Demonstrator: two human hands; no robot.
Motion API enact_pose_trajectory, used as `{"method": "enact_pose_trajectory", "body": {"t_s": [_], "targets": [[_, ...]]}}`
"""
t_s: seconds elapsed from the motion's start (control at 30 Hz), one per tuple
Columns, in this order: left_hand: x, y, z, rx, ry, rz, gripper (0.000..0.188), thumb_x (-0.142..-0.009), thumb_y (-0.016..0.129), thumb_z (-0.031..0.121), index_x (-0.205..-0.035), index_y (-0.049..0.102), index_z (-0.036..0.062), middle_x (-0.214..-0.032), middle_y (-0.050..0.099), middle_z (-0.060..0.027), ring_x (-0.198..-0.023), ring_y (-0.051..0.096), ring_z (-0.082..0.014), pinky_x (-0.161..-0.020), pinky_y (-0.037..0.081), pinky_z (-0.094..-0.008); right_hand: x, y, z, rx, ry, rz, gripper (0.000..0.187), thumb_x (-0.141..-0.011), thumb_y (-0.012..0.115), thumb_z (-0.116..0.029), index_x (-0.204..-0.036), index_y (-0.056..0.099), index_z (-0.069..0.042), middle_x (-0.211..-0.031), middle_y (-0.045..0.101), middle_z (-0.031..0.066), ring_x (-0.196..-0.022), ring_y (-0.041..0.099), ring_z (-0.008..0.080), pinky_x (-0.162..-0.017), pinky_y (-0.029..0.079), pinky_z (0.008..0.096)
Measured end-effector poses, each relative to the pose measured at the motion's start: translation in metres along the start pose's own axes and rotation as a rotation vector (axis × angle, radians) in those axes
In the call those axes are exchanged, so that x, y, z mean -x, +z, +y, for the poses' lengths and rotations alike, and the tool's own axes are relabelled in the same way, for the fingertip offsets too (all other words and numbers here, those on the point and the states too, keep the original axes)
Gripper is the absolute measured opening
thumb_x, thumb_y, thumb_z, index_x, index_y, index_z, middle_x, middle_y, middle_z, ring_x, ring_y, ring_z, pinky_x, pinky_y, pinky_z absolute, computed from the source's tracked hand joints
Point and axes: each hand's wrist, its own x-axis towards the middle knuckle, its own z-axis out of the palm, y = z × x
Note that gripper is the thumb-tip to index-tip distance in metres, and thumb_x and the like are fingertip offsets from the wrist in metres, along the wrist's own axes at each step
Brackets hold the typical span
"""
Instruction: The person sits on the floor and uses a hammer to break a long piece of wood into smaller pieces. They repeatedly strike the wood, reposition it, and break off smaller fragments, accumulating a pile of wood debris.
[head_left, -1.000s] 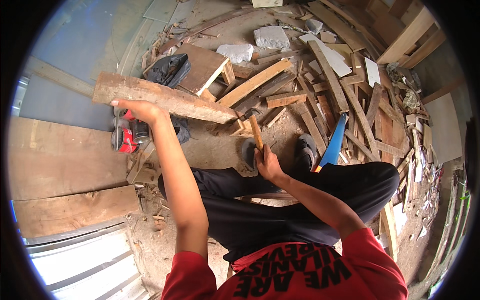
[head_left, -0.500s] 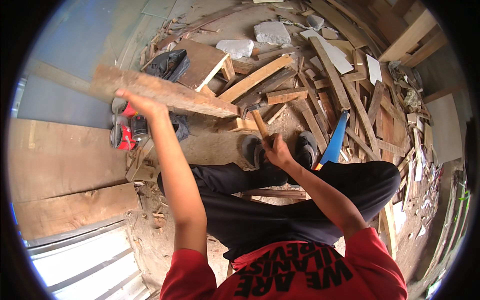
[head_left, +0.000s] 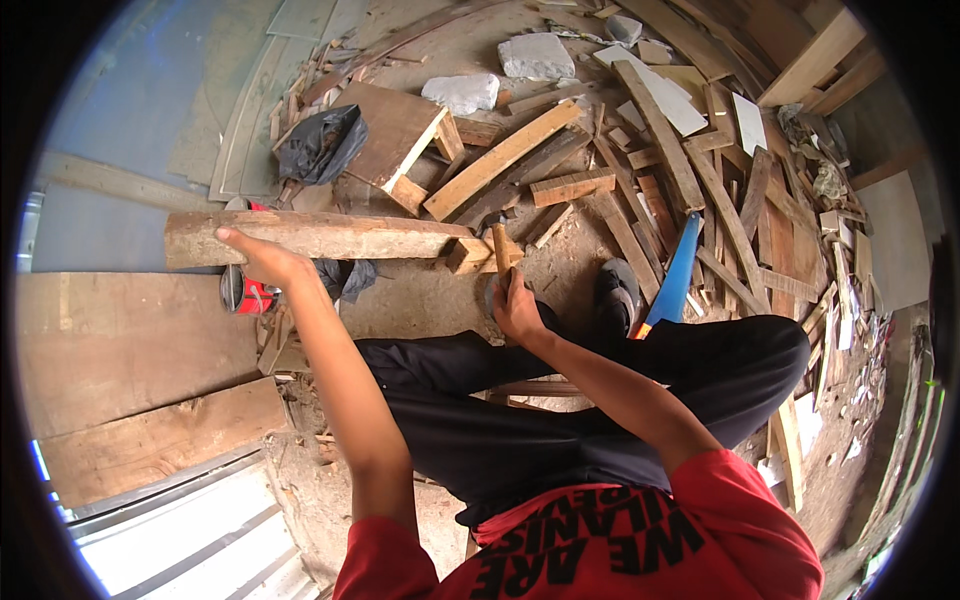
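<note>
A long, rough wooden beam (head_left: 370, 238) lies crosswise in front of me at the left. Near its left end, my left hand (head_left: 265, 260) is closed on it. My right hand (head_left: 518, 308) grips the wooden handle of a hammer (head_left: 502, 250), whose dark head is up at the beam's right end. Under that end sits a short wood block (head_left: 468, 257) on the floor, partly hidden by the beam and hammer. Whether the hammer head touches the beam, I cannot tell.
A blue-bladed handsaw (head_left: 676, 275) leans by my right shoe (head_left: 615, 292). Scrap timber (head_left: 650, 130) is piled ahead and right. A black plastic bag (head_left: 322, 145), a wooden box (head_left: 385, 125) and red cans (head_left: 240, 290) are at the left. White chunks (head_left: 537, 57) lie farther off.
The beam's left end has swung down toward me, so the beam now lies nearly level across the view. My right hand and the hammer have shifted slightly left.
</note>
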Motion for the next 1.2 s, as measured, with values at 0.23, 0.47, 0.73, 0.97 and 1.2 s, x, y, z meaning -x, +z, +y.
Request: {"method": "enact_pose_trajectory", "body": {"t_s": [0.23, 0.47, 0.73, 0.97, 1.2], "targets": [[0.013, 0.008, 0.001, 0.088, -0.015, -0.014, 0.109, -0.083, 0.066, 0.068, -0.139, 0.033, -0.0191, -0.144, 0.041, -0.0318, -0.130, 0.048, -0.0392, -0.108, 0.043, -0.0432, 0.011, -0.010, 0.027, 0.095, 0.041, -0.074, 0.050, -0.100, 0.052, -0.025, -0.137, 0.030, 0.001, -0.105, 0.061, 0.0355, -0.098, 0.060, 0.0530, -0.080, 0.048, 0.0551], [-0.016, 0.021, -0.001, -0.015, -0.119, 0.067, 0.121, -0.077, 0.064, 0.077, -0.140, 0.029, -0.0207, -0.151, 0.032, -0.0304, -0.137, 0.040, -0.0383, -0.114, 0.033, -0.0517, -0.017, -0.060, -0.008, 0.246, -0.019, -0.188, 0.048, -0.096, 0.055, -0.025, -0.136, 0.036, -0.004, -0.108, 0.061, 0.0362, -0.104, 0.058, 0.0519, -0.086, 0.047, 0.0543], [0.017, -0.001, 0.004, 0.148, -0.254, 0.181, 0.112, -0.075, 0.069, 0.074, -0.135, 0.043, -0.0168, -0.147, 0.044, -0.0240, -0.130, 0.050, -0.0360, -0.110, 0.040, -0.0485, -0.034, -0.161, -0.052, 0.551, -0.197, -0.273, 0.040, -0.093, 0.059, -0.026, -0.123, 0.048, -0.001, -0.097, 0.065, 0.0301, -0.091, 0.062, 0.0507, -0.082, 0.050, 0.0539], [0.047, -0.032, -0.107, 0.152, -0.502, 0.060, 0.116, -0.075, 0.059, 0.082, -0.148, 0.034, -0.0046, -0.154, 0.034, -0.0188, -0.135, 0.043, -0.0353, -0.112, 0.036, -0.0502, -0.039, -0.208, -0.025, 0.793, -0.055, -0.323, 0.035, -0.092, 0.060, -0.021, -0.117, 0.052, 0.001, -0.097, 0.067, 0.0288, -0.093, 0.066, 0.0434, -0.078, 0.052, 0.0512], [-0.022, -0.101, -0.210, -0.096, -0.811, -0.191, 0.100, -0.087, 0.042, 0.079, -0.154, 0.029, 0.0057, -0.159, 0.029, -0.0147, -0.142, 0.035, -0.0344, -0.117, 0.027, -0.0491, -0.028, -0.191, -0.032, 0.899, -0.197, -0.433, 0.031, -0.088, 0.060, -0.014, -0.112, 0.056, 0.005, -0.096, 0.069, 0.0261, -0.093, 0.068, 0.0416, -0.078, 0.054, 0.0483]]}}
